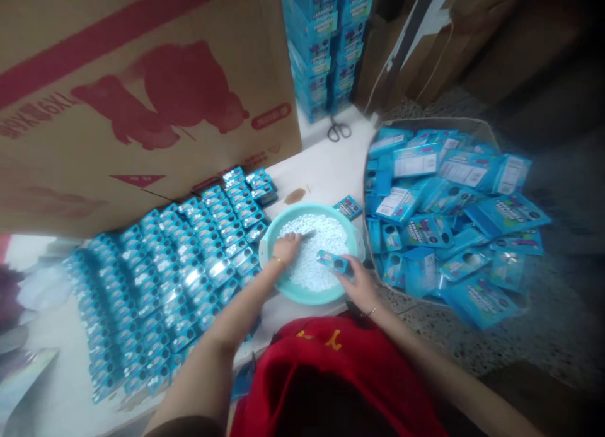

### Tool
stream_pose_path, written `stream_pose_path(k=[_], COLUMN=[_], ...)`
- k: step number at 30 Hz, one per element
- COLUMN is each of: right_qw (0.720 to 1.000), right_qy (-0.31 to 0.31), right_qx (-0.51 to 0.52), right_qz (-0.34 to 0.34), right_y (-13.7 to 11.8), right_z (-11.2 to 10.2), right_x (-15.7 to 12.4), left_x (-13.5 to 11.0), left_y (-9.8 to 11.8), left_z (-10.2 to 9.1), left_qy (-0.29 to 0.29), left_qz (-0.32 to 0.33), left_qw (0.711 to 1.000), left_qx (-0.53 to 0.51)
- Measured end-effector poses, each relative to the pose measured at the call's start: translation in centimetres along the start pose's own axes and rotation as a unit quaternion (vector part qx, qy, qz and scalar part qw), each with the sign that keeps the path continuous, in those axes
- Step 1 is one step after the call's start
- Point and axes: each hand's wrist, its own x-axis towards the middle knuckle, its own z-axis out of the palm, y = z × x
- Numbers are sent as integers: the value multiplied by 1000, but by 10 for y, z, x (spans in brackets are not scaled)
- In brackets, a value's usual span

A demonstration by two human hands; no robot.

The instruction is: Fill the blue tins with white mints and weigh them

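A pale turquoise basin (pixel 307 296) full of small white candies (pixel 326 235) sits on the white table in front of me. Inside its left part, my left hand (pixel 286 249) is closed around a small grey spoon-like utensil (pixel 309 233), whose end points into the candies. My right hand (pixel 358 279) grips a small blue box (pixel 332 260) over the basin's right side, tilted toward the candies. Just behind the basin lies another blue box (pixel 348 206), flat on the table.
Rows of small blue boxes (pixel 189 276) cover the table's left side, before a large cardboard carton (pixel 165 77). Blue boxes (pixel 312 52) are stacked at the back, near black scissors (pixel 339 130). On the right, an open carton (pixel 439 123) overflows with flat blue packs (pixel 425 229).
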Motion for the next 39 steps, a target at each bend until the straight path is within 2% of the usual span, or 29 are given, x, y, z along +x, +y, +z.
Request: stream_pose_path(k=[3,6,9,11,15,19,23,26,31,34,36,39], right_qw=[1000,998,998,996,991,996,1000,999,997,995,995,997], right_qy=[-7,-5,-32,-74,-126,-75,-9,-1,-23,-34,-33,-17], right_qx=[18,41,42,38,47,42,28,16,-15,-20,-16,-9], right_qz=[22,41,34,15,-10,6,-1,-33,-77,-94,-93,-80], right_y=[-8,-14,-17,-18,-14,-5,3,4,6,11,14,19], right_z=[-4,-8,-13,-16,-15,-3,10,15,20,24,26,24], right_x=[-3,-6,-10,-13,-17,-10,7,18,21,19,18,17], left_x=[7,1,-6,-9,-20,-44,-71,-84,-95,-104,-108,-96], left_y=[20,36,38,31,7,-16,-23,-13,34,60,65,46], left_z=[32,54,63,61,35,-11,-58,-80,-96,-102,-105,-100], left_qy=[-21,-40,-50,-48,-1,34,24,-7,-45,-49,-45,-13], left_qz=[38,72,87,91,127,166,180,162,87,70,74,70], left_qw=[998,993,986,983,966,953,964,981,994,994,994,996], left_qx=[-41,-87,-129,-151,-225,-252,-196,-104,43,73,71,61])
